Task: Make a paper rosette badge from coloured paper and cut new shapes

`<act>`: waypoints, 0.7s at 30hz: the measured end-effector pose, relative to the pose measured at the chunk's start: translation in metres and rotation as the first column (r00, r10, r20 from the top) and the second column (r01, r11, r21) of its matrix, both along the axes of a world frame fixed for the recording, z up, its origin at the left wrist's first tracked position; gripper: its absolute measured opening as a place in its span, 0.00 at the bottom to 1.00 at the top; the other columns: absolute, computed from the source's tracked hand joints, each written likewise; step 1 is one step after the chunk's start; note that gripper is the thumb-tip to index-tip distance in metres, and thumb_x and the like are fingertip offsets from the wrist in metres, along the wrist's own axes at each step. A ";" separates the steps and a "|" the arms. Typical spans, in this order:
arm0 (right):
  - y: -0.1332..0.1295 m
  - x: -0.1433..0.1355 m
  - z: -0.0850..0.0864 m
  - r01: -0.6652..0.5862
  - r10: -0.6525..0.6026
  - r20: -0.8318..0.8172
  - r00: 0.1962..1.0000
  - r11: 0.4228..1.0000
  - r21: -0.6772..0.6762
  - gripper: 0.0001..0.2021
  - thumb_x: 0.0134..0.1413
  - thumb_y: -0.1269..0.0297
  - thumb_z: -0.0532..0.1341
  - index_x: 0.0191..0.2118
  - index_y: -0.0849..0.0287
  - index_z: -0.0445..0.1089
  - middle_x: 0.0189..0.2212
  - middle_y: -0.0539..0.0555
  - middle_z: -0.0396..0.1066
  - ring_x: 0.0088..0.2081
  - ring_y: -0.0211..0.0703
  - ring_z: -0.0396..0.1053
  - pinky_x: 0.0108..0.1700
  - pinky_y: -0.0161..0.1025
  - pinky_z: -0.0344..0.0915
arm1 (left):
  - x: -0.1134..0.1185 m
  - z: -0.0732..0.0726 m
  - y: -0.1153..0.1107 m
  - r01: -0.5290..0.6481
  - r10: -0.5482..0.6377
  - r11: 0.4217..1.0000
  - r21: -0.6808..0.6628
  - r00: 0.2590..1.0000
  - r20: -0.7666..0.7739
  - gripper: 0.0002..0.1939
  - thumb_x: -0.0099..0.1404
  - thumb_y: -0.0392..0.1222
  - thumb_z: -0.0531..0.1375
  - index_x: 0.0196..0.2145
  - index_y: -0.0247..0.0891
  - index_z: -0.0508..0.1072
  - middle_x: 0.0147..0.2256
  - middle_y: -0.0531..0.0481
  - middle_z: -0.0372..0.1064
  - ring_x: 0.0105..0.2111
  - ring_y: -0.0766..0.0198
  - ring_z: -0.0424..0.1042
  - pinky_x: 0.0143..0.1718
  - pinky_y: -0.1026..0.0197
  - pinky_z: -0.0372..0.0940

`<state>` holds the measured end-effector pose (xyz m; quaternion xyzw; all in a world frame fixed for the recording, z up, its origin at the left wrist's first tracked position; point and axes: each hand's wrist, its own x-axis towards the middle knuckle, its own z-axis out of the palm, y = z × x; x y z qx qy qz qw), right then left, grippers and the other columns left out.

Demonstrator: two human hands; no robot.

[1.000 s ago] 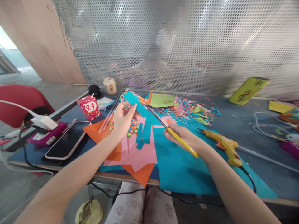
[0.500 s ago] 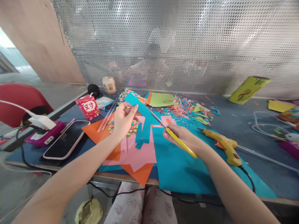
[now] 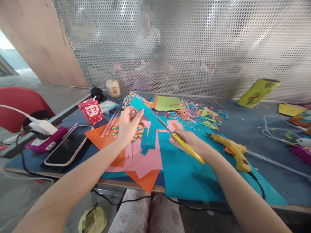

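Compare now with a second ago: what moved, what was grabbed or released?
The upper figure at the perforated panel shifted left in the picture. Nothing was grabbed or released. The left hand kept the blue strip, the right hand the scissors; glue gun unmoved.

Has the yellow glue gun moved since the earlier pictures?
No. Judged against the perforated panel, the glue gun lies in the same spot, its nozzle toward the right hand.
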<state>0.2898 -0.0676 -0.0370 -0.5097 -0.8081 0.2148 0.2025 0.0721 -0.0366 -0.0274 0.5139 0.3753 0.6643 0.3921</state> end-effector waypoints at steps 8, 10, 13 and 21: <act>-0.001 -0.003 0.003 0.016 -0.016 0.037 0.999 1.000 -0.006 0.22 0.49 0.40 0.49 0.25 0.57 0.58 0.20 0.49 0.58 0.23 0.37 0.58 0.25 0.35 0.52 | 0.000 0.000 0.000 0.007 -0.007 1.000 -0.011 1.000 -0.016 0.17 0.52 0.49 0.65 0.27 0.40 0.60 0.18 0.55 0.68 0.19 0.62 0.72 0.15 0.67 0.61; -0.001 -0.004 0.005 0.019 -0.018 0.049 0.999 1.000 -0.022 0.22 0.49 0.40 0.49 0.25 0.56 0.57 0.20 0.48 0.58 0.23 0.37 0.57 0.25 0.35 0.52 | 0.000 -0.001 0.001 0.009 -0.009 1.000 -0.007 1.000 -0.015 0.17 0.52 0.49 0.65 0.27 0.40 0.60 0.17 0.56 0.68 0.18 0.63 0.72 0.15 0.67 0.61; 0.000 -0.004 0.005 0.012 -0.011 0.055 0.998 1.000 -0.024 0.22 0.49 0.39 0.49 0.24 0.56 0.56 0.20 0.48 0.58 0.23 0.37 0.57 0.25 0.35 0.52 | 0.000 -0.002 0.001 0.014 -0.014 1.000 -0.006 1.000 -0.011 0.17 0.52 0.49 0.65 0.27 0.40 0.60 0.17 0.56 0.68 0.17 0.63 0.71 0.15 0.66 0.61; 0.003 -0.001 -0.002 0.022 -0.024 0.044 0.999 0.999 0.040 0.22 0.49 0.41 0.50 0.22 0.56 0.56 0.18 0.47 0.56 0.21 0.35 0.53 0.23 0.34 0.49 | -0.001 -0.003 0.002 -0.028 0.029 1.000 0.006 0.999 -0.044 0.16 0.52 0.49 0.65 0.26 0.40 0.61 0.16 0.58 0.66 0.15 0.67 0.68 0.16 0.67 0.62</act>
